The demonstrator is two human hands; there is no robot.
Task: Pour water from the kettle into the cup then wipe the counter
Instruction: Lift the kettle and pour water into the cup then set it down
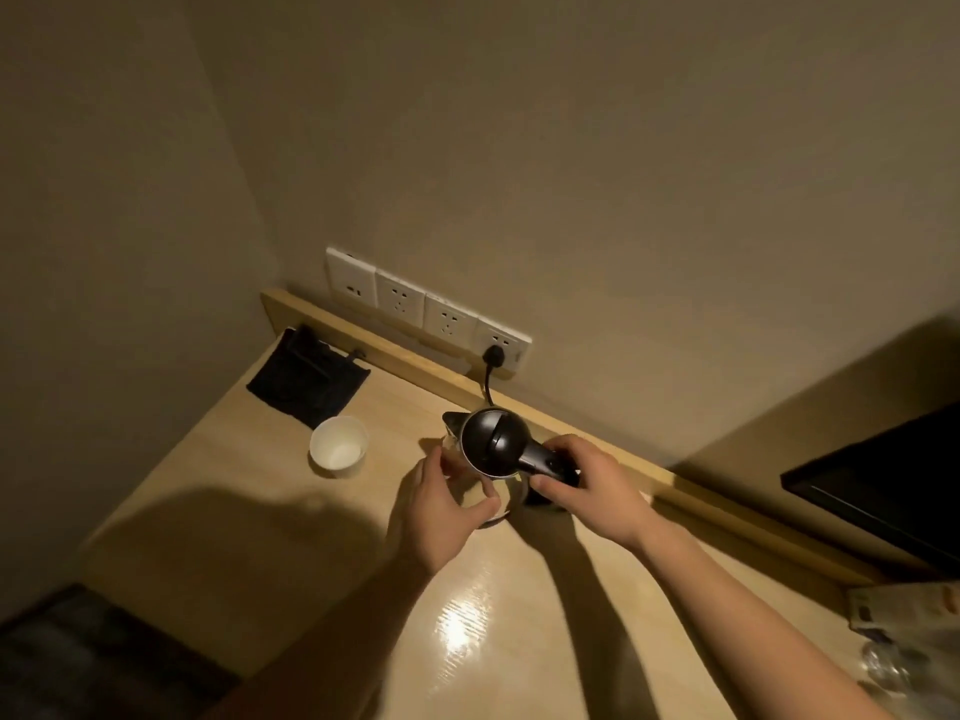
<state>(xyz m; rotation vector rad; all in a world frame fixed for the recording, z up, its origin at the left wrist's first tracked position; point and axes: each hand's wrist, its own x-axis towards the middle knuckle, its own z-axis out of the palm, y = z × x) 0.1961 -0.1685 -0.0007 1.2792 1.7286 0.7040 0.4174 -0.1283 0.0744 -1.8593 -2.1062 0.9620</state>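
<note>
A glass kettle (491, 449) with a black lid and handle stands on the light wooden counter (322, 527), near the back ledge. My right hand (587, 491) is wrapped around the kettle's black handle. My left hand (441, 506) rests against the glass body on its left side, fingers curved round it. A white paper cup (338, 446) stands upright to the left of the kettle, apart from both hands. A black cloth (307, 384) lies flat in the counter's back left corner.
A row of white wall sockets (426, 309) sits above the ledge; a black plug and cord (489, 371) run down behind the kettle. A dark screen (883, 485) stands at right. Packets and clear bottles (904, 636) lie at the lower right.
</note>
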